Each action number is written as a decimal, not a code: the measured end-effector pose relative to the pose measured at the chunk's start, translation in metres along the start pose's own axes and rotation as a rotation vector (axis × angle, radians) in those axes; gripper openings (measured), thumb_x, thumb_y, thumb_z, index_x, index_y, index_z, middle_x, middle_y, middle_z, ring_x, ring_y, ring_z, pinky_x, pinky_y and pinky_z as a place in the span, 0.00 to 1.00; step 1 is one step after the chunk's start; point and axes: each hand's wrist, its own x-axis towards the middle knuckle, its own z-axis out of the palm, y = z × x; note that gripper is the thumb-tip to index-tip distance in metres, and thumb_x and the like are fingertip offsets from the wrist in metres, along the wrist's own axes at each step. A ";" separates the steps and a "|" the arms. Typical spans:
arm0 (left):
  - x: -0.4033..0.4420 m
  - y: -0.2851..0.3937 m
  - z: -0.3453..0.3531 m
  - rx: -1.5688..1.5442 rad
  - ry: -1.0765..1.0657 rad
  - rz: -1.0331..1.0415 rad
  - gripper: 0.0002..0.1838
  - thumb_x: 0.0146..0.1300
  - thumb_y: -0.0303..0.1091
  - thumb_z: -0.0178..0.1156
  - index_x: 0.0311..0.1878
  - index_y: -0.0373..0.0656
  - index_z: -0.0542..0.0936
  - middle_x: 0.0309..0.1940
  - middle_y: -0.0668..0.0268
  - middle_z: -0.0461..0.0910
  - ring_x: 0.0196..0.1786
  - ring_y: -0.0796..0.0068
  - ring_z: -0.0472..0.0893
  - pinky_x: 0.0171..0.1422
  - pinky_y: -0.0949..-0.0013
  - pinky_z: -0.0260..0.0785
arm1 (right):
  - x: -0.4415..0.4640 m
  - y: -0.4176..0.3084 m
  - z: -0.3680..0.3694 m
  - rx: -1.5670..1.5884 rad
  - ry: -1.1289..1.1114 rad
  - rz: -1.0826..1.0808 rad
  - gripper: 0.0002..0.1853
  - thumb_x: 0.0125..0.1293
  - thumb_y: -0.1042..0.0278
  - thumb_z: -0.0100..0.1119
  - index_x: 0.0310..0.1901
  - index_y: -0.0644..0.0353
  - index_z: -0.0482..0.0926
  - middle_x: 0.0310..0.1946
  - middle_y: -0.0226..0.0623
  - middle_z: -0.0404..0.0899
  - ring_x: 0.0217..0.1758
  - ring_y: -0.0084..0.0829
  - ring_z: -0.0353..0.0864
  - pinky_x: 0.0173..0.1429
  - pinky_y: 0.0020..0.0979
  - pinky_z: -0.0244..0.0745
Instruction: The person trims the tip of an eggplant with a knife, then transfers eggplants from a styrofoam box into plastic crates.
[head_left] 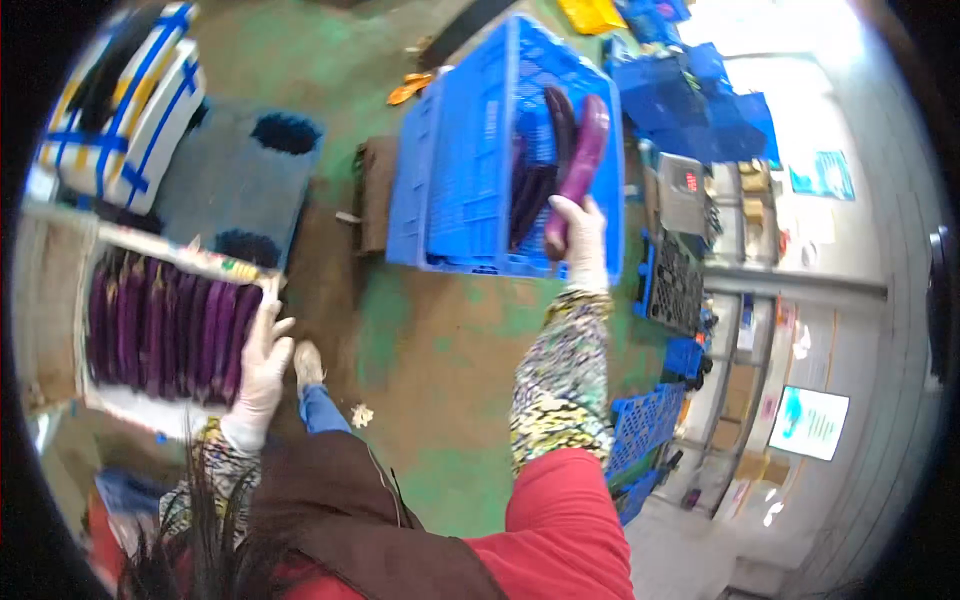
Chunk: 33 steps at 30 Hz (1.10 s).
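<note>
My right hand [583,238], in a white glove, is wrapped round the lower end of a long purple eggplant [588,145] over a blue crate [470,170]. Darker eggplants [533,195] lie inside that crate, just left of the held one. My left hand [264,370], also gloved, rests at the right edge of a white foam box [130,400], its thumb and fingers apart. Several purple eggplants [165,330] lie side by side in the box, their stems toward its far edge.
Taped foam boxes [150,125] stand on the far left beside a grey-blue platform [240,170]. Right of the blue crate are a scale [683,195], a black crate [675,285] and blue crates [640,430]. Shelves [740,390] line the right side.
</note>
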 end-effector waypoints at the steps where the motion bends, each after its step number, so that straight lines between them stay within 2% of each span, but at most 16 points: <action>1: -0.017 -0.035 -0.038 -0.072 0.127 -0.118 0.33 0.67 0.20 0.49 0.76 0.39 0.56 0.74 0.60 0.58 0.65 0.71 0.71 0.71 0.68 0.61 | 0.003 -0.001 -0.004 -0.107 -0.013 0.009 0.12 0.55 0.70 0.66 0.40 0.61 0.76 0.25 0.29 0.75 0.23 0.22 0.73 0.19 0.29 0.60; 2: -0.030 -0.035 -0.065 0.002 0.231 -0.183 0.32 0.67 0.20 0.50 0.75 0.39 0.58 0.72 0.60 0.62 0.61 0.72 0.73 0.68 0.72 0.63 | -0.009 -0.020 0.011 -0.236 0.071 -0.149 0.12 0.55 0.72 0.66 0.40 0.62 0.75 0.27 0.31 0.75 0.18 0.25 0.72 0.18 0.30 0.63; 3: -0.044 -0.038 -0.092 0.081 0.321 -0.249 0.30 0.68 0.23 0.52 0.74 0.38 0.61 0.70 0.59 0.65 0.60 0.73 0.74 0.64 0.72 0.66 | -0.008 -0.017 0.016 -0.499 0.201 -0.201 0.28 0.53 0.63 0.69 0.53 0.74 0.77 0.41 0.45 0.83 0.43 0.33 0.82 0.48 0.31 0.75; 5: -0.077 -0.053 -0.146 0.165 0.461 -0.333 0.30 0.67 0.35 0.58 0.71 0.40 0.66 0.69 0.57 0.66 0.62 0.69 0.73 0.59 0.71 0.69 | -0.018 0.016 0.047 -0.498 0.342 -0.477 0.22 0.60 0.72 0.63 0.55 0.74 0.77 0.51 0.47 0.81 0.51 0.34 0.80 0.57 0.32 0.74; 6: -0.093 -0.063 -0.167 0.147 0.614 -0.432 0.29 0.67 0.36 0.58 0.70 0.40 0.68 0.66 0.59 0.69 0.59 0.71 0.76 0.55 0.71 0.71 | -0.033 0.038 0.075 -0.285 0.272 -0.508 0.17 0.63 0.79 0.58 0.54 0.71 0.79 0.50 0.44 0.82 0.51 0.34 0.81 0.57 0.34 0.75; 8: -0.123 -0.084 -0.203 -0.197 0.822 -0.485 0.26 0.68 0.37 0.57 0.67 0.40 0.70 0.56 0.63 0.76 0.53 0.72 0.80 0.52 0.68 0.74 | -0.098 0.059 0.157 -0.260 -0.086 -0.602 0.15 0.56 0.83 0.60 0.47 0.66 0.81 0.48 0.44 0.83 0.51 0.37 0.81 0.56 0.37 0.76; 10: -0.142 -0.084 -0.215 -0.254 0.917 -0.504 0.28 0.69 0.37 0.56 0.69 0.37 0.66 0.56 0.62 0.76 0.52 0.70 0.80 0.53 0.68 0.73 | -0.174 0.055 0.249 -0.496 -0.434 -0.770 0.15 0.52 0.82 0.62 0.44 0.63 0.83 0.46 0.45 0.83 0.51 0.41 0.83 0.58 0.38 0.76; 13: -0.167 -0.111 -0.227 -0.318 0.943 -0.505 0.29 0.70 0.38 0.55 0.70 0.34 0.64 0.60 0.59 0.74 0.54 0.67 0.80 0.56 0.66 0.72 | -0.251 0.137 0.365 -0.288 -0.805 -0.516 0.20 0.53 0.78 0.63 0.51 0.62 0.80 0.50 0.47 0.81 0.54 0.45 0.80 0.59 0.37 0.75; 15: -0.186 -0.138 -0.232 -0.390 0.912 -0.506 0.29 0.71 0.39 0.54 0.70 0.34 0.63 0.63 0.58 0.73 0.56 0.65 0.79 0.58 0.64 0.71 | -0.270 0.186 0.422 -0.590 -1.020 -0.527 0.23 0.50 0.78 0.61 0.52 0.62 0.78 0.51 0.48 0.78 0.56 0.48 0.77 0.59 0.41 0.73; 17: -0.195 -0.139 -0.226 -0.435 0.878 -0.536 0.28 0.70 0.39 0.55 0.69 0.34 0.65 0.62 0.58 0.73 0.56 0.65 0.79 0.58 0.64 0.71 | -0.265 0.246 0.471 -0.852 -1.135 -0.842 0.22 0.48 0.75 0.62 0.49 0.60 0.79 0.49 0.45 0.79 0.58 0.47 0.75 0.62 0.42 0.70; 20: -0.209 -0.135 -0.234 -0.469 0.816 -0.639 0.26 0.70 0.39 0.55 0.67 0.38 0.69 0.62 0.61 0.73 0.55 0.68 0.79 0.58 0.65 0.70 | -0.267 0.306 0.520 -1.248 -1.293 -1.007 0.14 0.55 0.66 0.57 0.45 0.54 0.81 0.46 0.39 0.80 0.57 0.41 0.74 0.65 0.53 0.62; 23: -0.230 -0.134 -0.255 -0.543 0.823 -0.654 0.24 0.70 0.39 0.55 0.66 0.39 0.71 0.61 0.62 0.74 0.54 0.71 0.79 0.57 0.66 0.69 | -0.285 0.275 0.555 -1.767 -1.527 -0.950 0.15 0.56 0.65 0.58 0.44 0.56 0.84 0.47 0.38 0.81 0.56 0.39 0.75 0.62 0.49 0.65; 25: -0.241 -0.135 -0.269 -0.557 0.844 -0.653 0.23 0.70 0.38 0.55 0.65 0.40 0.72 0.58 0.64 0.76 0.53 0.73 0.80 0.57 0.67 0.70 | -0.286 0.251 0.563 -1.776 -1.661 -1.004 0.18 0.51 0.63 0.60 0.44 0.59 0.85 0.45 0.41 0.81 0.53 0.41 0.79 0.56 0.44 0.72; 27: -0.250 -0.134 -0.273 -0.623 0.811 -0.637 0.21 0.70 0.38 0.54 0.63 0.41 0.73 0.55 0.65 0.78 0.53 0.73 0.80 0.56 0.69 0.70 | -0.293 0.209 0.561 -1.498 -1.893 -0.761 0.19 0.42 0.65 0.63 0.39 0.61 0.84 0.43 0.48 0.81 0.49 0.46 0.81 0.49 0.45 0.77; 31: -0.245 -0.135 -0.241 -0.701 0.529 -0.732 0.17 0.70 0.41 0.54 0.55 0.41 0.78 0.45 0.64 0.83 0.47 0.72 0.83 0.52 0.67 0.74 | -0.324 0.131 0.500 -1.315 -1.670 -0.705 0.19 0.40 0.65 0.67 0.36 0.65 0.80 0.41 0.52 0.77 0.44 0.53 0.79 0.47 0.46 0.77; 33: -0.232 -0.118 -0.219 -0.907 0.479 -0.818 0.25 0.69 0.48 0.57 0.61 0.42 0.72 0.50 0.63 0.81 0.49 0.70 0.81 0.51 0.64 0.75 | -0.347 0.099 0.473 -1.150 -1.477 -0.555 0.19 0.43 0.61 0.71 0.38 0.59 0.79 0.41 0.47 0.75 0.45 0.49 0.78 0.47 0.45 0.76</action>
